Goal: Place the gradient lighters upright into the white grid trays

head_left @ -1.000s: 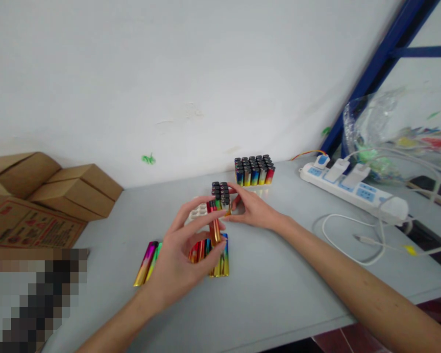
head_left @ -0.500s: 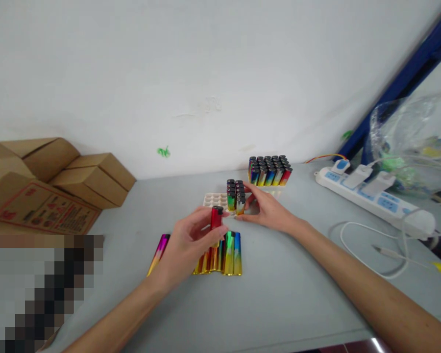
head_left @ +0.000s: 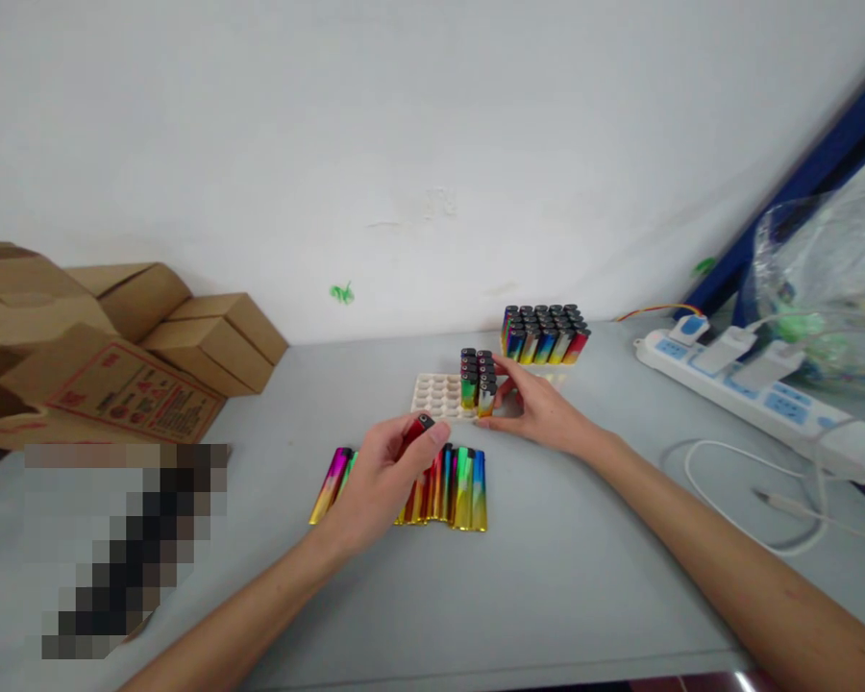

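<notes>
Over the grey worktop (head_left: 591, 586), our left hand (head_left: 383, 478) holds, fingers closed, a metallic-red, black-topped lighter (head_left: 423, 423); our right hand (head_left: 550, 411) curves beside multicoloured upright lighters (head_left: 469, 392) in the white cellular tray (head_left: 432, 396), grip unclear. A careless nudge could topple them.

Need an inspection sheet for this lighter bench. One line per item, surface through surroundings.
Surface: grey tabletop; spills, nothing seen.
Work items: colourful lighters lying in front; standing lighters at the right end of an off-white moulded tray; a larger upright block of lighters near the wall.
Clutter: brown cardboard boxes, left.
Grip: left hand pinches a red lighter; right hand is at the standing lighters' right side, firmness unclear.
Cables: white cable looped below the power strip; red-yellow wire behind.
Surroundings: white wall with green marks; blue frame, right.
</notes>
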Available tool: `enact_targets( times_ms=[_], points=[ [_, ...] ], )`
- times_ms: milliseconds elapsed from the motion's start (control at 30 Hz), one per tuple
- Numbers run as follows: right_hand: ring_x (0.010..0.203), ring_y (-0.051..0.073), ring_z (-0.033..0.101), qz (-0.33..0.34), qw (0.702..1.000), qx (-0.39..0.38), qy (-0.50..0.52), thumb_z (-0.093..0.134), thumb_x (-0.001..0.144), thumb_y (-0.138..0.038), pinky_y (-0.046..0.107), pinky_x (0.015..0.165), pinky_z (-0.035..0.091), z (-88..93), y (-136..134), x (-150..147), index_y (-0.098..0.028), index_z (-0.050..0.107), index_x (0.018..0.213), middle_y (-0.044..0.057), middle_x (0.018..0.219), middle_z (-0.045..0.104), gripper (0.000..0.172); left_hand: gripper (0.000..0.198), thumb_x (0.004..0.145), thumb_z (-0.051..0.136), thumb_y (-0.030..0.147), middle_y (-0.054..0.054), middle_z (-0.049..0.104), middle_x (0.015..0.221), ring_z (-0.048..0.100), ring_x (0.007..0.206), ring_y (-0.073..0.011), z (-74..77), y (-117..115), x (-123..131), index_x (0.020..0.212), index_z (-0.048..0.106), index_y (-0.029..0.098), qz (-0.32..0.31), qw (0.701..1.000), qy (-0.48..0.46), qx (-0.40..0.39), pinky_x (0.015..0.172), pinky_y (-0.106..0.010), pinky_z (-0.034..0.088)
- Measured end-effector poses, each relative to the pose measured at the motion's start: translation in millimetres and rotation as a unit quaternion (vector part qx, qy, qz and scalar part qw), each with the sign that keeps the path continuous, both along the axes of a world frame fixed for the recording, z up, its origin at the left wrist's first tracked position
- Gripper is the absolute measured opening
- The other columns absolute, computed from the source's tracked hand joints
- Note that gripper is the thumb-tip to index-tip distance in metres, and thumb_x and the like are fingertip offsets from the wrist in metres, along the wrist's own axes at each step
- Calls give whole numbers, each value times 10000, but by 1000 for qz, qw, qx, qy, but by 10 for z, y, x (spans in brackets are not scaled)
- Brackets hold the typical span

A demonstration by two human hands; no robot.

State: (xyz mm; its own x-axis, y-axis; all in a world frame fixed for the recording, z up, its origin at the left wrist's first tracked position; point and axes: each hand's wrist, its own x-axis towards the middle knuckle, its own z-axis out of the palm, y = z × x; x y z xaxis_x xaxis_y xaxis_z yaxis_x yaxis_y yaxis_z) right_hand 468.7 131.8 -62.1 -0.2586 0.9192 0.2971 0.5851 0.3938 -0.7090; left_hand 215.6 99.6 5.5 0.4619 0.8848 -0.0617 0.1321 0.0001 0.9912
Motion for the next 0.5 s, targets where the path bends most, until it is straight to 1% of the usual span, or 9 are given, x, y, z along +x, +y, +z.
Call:
enact_targets(
  times_ms=[200,333,500],
  points=[
    [875,238,702,1,1000,-6,6,813,802,-429,459,817,623,19,-3,-10,-220,358,1558,164,1377,630,907,484,965,534,575,61,304,600,263,534,-100,-79,5,-70,671,411,211,15,997,46,61,494,-238,267],
    [878,239,703,-6,1000,-9,2,819,794,-439,462,831,622,16,-1,-10,-213,366,1553,167,1382,626,913,446,974,509,550,51,347,618,329,541,-105,-90,6,-82,695,436,211,9,995,65,70,491,-228,300],
    [890,246,704,-4,1000,-6,-1,817,794,-447,467,832,622,-5,5,-1,-199,361,1556,178,1390,619,922,421,979,500,523,56,335,612,313,537,-102,-67,-2,-73,704,433,211,13,994,71,76,484,-220,303]
  ],
)
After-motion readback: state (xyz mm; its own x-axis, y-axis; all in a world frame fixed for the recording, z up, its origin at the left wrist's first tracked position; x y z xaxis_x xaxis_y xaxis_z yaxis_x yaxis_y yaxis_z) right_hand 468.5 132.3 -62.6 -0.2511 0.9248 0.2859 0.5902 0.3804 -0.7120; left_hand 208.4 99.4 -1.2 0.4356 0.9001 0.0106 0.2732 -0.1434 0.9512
